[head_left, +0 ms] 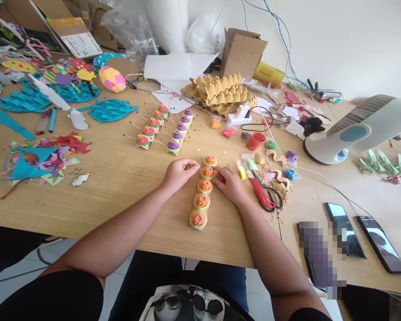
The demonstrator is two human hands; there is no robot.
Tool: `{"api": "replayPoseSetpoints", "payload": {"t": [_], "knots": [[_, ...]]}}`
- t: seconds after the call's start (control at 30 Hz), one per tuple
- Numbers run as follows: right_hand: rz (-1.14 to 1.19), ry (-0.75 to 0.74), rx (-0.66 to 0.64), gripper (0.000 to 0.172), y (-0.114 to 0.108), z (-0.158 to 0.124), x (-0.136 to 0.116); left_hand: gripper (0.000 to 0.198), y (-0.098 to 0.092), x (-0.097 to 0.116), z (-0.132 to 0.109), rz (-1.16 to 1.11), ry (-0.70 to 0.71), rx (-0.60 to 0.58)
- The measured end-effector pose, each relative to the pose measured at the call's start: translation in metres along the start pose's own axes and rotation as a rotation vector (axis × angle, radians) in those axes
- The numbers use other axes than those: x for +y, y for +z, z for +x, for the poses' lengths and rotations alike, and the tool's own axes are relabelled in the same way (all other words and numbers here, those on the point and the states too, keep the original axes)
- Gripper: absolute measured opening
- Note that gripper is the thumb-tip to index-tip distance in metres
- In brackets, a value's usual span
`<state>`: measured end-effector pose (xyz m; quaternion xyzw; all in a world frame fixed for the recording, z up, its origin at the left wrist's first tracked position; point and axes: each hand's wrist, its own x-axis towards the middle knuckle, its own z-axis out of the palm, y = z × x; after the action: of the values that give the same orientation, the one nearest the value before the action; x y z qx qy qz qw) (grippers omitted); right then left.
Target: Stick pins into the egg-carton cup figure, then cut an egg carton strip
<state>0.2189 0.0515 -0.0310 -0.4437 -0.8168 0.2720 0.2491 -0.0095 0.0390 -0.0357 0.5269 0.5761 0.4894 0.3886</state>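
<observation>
An orange egg-carton caterpillar [202,196] with green rims lies on the wooden table [120,178], running from near the front edge up to a head with two yellow-tipped antennae [210,160]. My left hand [177,174] is closed in a pinch on a thin yellow-tipped pin at the left side of the second segment. My right hand [230,183] rests on the right side of the same segment, fingers curled against it and steadying the caterpillar.
Two finished caterpillars [167,127] lie farther back. Red-handled scissors [263,191] and foam scraps sit just right of my right hand. Egg cartons [218,91], a white fan [357,131], phones [345,229] and coloured paper cuttings [43,156] surround the work spot.
</observation>
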Motion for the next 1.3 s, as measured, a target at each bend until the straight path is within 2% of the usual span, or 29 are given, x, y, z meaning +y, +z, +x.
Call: {"api": "replayPoseSetpoints", "payload": {"t": [0.67, 1.3], "knots": [[0.009, 0.013, 0.002, 0.044, 0.0012, -0.0004, 0.0007, 0.027, 0.0011, 0.0042, -0.0019, 0.048, 0.027, 0.027], [-0.008, 0.029, 0.004, 0.045, -0.0001, 0.0001, -0.0015, 0.030, -0.0002, -0.0028, -0.0009, 0.044, 0.026, -0.004]]}}
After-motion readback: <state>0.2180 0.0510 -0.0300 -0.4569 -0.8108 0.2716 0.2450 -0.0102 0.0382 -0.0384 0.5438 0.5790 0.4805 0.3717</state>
